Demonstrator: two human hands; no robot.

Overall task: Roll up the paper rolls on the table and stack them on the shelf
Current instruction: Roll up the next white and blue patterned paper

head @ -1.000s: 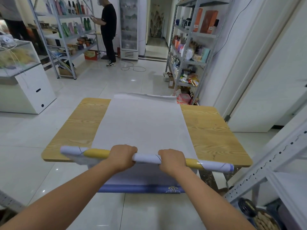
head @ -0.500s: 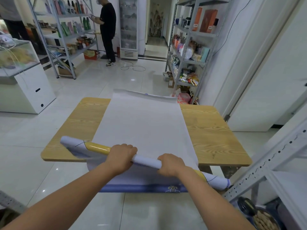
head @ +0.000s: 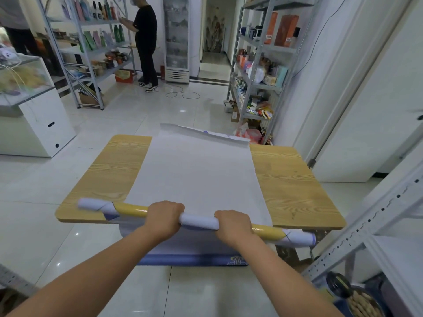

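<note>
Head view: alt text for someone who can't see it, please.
The left hand and right hand grip a partly rolled paper roll at the near edge of a wooden table, its unrolled part lying flat across the top. A person stands by shelves beyond.

Covered, cut off or unclear around the bench

The white sheet (head: 196, 175) covers the middle of the bench (head: 109, 170), and the paper roll (head: 196, 221) hides part of its near edge. The left hand (head: 163, 217) and the right hand (head: 233, 225) wrap the roll, so their fingertips and the roll under them cannot be seen. Right of the bench, the shelf (head: 366, 225) is cut by the right and bottom edges, and the round container (head: 364, 303) below it is blurred and also cut. Far behind the bench, the head of a person (head: 145, 30) is cut by the top edge. The labels on the packages (head: 89, 40) there are too small to read.
</note>
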